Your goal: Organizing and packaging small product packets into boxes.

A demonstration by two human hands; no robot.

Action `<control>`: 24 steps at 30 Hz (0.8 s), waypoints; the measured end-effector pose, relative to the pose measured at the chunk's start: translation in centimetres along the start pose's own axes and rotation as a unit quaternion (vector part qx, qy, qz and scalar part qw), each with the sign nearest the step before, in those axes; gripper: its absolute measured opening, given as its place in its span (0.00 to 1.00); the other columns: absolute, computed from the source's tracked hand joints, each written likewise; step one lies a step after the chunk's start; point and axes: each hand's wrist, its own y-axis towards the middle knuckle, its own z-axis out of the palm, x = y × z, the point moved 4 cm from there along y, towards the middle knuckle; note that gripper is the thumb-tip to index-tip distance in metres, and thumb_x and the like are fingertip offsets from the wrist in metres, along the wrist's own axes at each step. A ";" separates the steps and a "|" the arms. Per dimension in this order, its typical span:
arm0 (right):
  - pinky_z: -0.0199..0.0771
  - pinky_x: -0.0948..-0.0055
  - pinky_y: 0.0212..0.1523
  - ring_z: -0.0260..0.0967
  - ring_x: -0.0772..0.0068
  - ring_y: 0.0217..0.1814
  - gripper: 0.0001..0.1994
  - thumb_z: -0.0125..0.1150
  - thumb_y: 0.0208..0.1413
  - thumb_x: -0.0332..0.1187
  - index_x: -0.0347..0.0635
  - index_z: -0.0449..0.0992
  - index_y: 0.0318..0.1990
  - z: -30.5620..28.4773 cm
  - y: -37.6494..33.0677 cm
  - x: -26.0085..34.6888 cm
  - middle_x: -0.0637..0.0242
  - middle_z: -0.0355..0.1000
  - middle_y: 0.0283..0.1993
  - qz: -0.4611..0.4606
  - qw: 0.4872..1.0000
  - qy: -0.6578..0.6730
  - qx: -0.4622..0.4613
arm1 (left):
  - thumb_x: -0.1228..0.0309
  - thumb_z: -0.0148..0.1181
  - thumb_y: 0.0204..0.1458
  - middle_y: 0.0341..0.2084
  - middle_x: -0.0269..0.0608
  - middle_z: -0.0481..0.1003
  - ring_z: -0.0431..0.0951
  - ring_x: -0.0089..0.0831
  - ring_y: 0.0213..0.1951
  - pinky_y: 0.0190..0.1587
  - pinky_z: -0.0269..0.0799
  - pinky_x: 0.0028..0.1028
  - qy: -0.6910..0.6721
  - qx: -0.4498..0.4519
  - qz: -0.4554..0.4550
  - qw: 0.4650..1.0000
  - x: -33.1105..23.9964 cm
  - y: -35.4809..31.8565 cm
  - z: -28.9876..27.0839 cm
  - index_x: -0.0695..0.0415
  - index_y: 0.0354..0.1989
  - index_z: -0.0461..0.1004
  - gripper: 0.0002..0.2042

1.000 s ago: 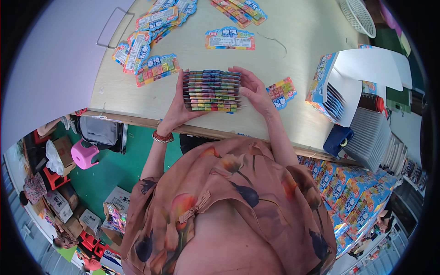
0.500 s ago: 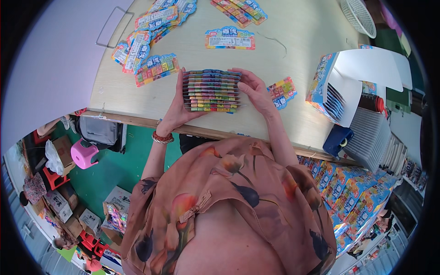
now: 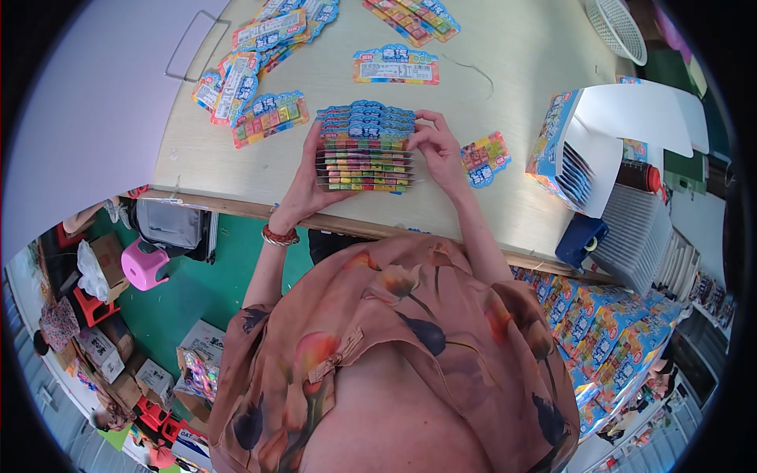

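A thick stack of candy packs [image 3: 365, 150], flat cards with colourful sweets and blue scalloped tops, stands on edge between my hands near the table's front edge. My left hand [image 3: 306, 183] clasps its left end, with the thumb along the near side. At the right end, my right hand [image 3: 436, 151] has its fingers bent against the cards. The far cards lean back and show their blue tops; the nearer ones stand close together. Just right of my right hand lies a single candy pack [image 3: 486, 159].
More candy packs [image 3: 270, 118] lie in a loose pile at the back left, others at the back middle. An open display box [image 3: 552, 150] holding several packs stands right, beside a blue tape dispenser [image 3: 582, 241] and a grey ribbed tray [image 3: 631, 236]. Filled boxes [image 3: 607, 331] sit lower right.
The far cards of the stack have tilted back, so their blue tops now show. My right hand's fingers have curled in at the stack's right end; my left hand has stayed put.
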 end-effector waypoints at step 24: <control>0.45 0.69 0.70 0.41 0.68 0.74 0.21 0.70 0.44 0.27 0.45 0.73 0.49 -1.0 -0.5 0.3 0.60 0.47 0.70 0.164 0.960 0.116 0.194 | 0.73 0.77 0.34 0.58 0.50 0.58 0.63 0.41 0.59 0.60 0.63 0.37 -0.015 -0.006 -0.019 1.000 -0.1 -0.2 0.0 0.49 0.70 0.30 0.61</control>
